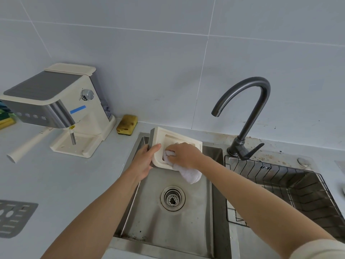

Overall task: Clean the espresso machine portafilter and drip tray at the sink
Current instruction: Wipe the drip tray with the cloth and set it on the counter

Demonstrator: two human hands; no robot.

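**Drip tray wipe in hand over the sink**

Slotted grate point(13, 217) lies flat at the table's left edge. Espresso machine point(56, 101) stands at the far edge by the wall. The portafilter point(28, 144) looks seated under it, white handle jutting out. Left grip point(143, 161) clasps the drip tray point(168, 132) by its left rim, tilted above the sink's point(186, 230) far-left corner. Right grip point(183, 154) is bunched on a white cloth point(188, 173) and presses it into the tray's hollow. Faucet point(248, 101) shows no water running. Step, as I read it: wiping the tray. The next move calls for working the cloth into the corners, a rinse, then the portafilter.
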